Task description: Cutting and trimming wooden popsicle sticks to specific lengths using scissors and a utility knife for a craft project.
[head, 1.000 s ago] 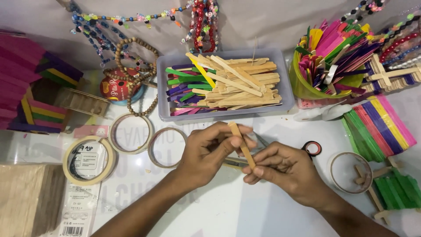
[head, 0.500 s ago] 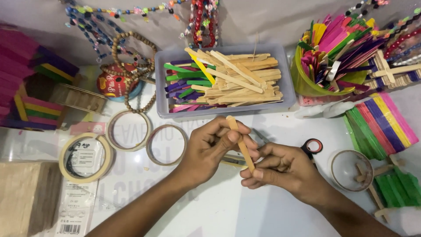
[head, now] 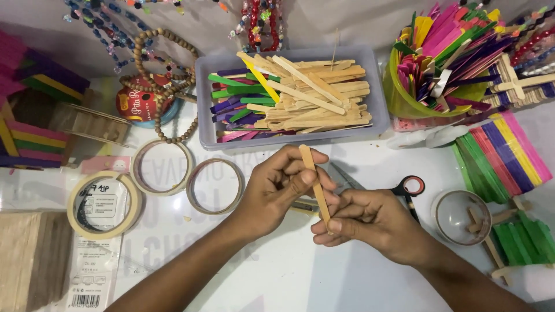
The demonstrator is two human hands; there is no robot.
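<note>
A plain wooden craft stick (head: 313,176) is held between both hands over the white table (head: 300,277). My left hand (head: 280,188) pinches its upper end with thumb and fingertips. My right hand (head: 370,222) grips its lower end. Scissors (head: 399,188) with a red and black handle lie on the table just behind my right hand, their blades partly hidden. A grey tray (head: 202,110) full of plain and coloured sticks stands right behind the hands.
Three tape rings (head: 104,205) lie at left beside a stack of wood pieces (head: 29,260). A green cup of coloured sticks (head: 404,98) stands at back right. Coloured stick panels (head: 509,153), a small clear lid (head: 462,216) and bead strings (head: 156,75) surround the area.
Both hands have kept hold of the stick and shifted only slightly; the view has drifted a little.
</note>
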